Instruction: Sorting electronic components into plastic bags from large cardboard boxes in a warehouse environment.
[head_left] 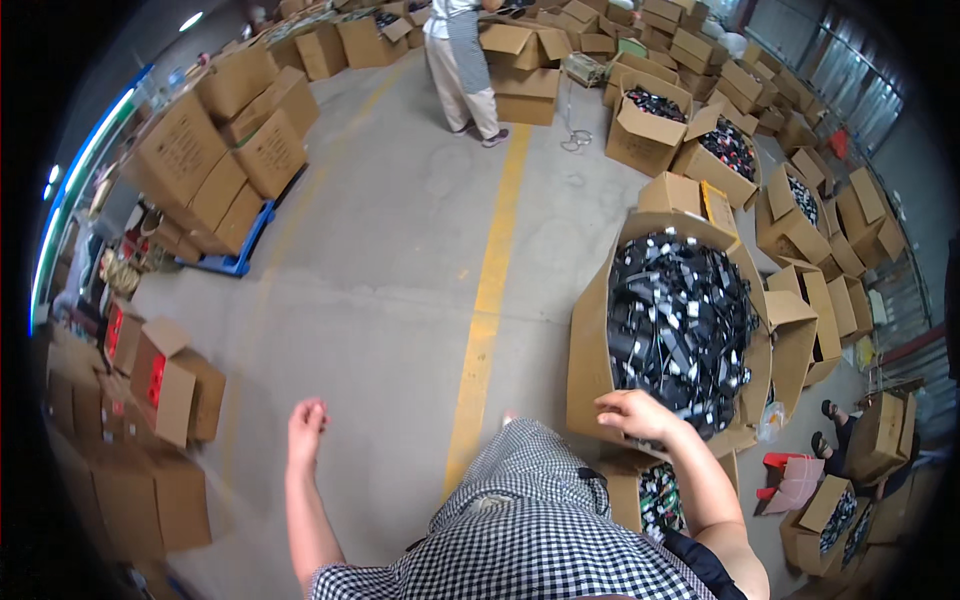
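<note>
My left hand (307, 428) hangs over the bare floor with half-curled, loosely parted fingers. Nothing shows in it. My right hand (638, 414) is above the near left edge of a large open cardboard box (590, 345), its fingers loosely bent and no object visible in them. Whether it touches the box edge I cannot tell. Black adapter-like plastic pieces (680, 320), some with white labels, fill that box in a heap. Close to my right side, partly under my forearm, is a smaller box of mixed small parts (660, 500).
A yellow floor line (490, 290) runs ahead. Stacked cartons (185, 150) stand on a blue pallet (238, 262) at left. Open cartons of red items (158, 380) are nearer. A person (460, 65) stands far ahead; another person's legs (830, 430) show at right among boxes.
</note>
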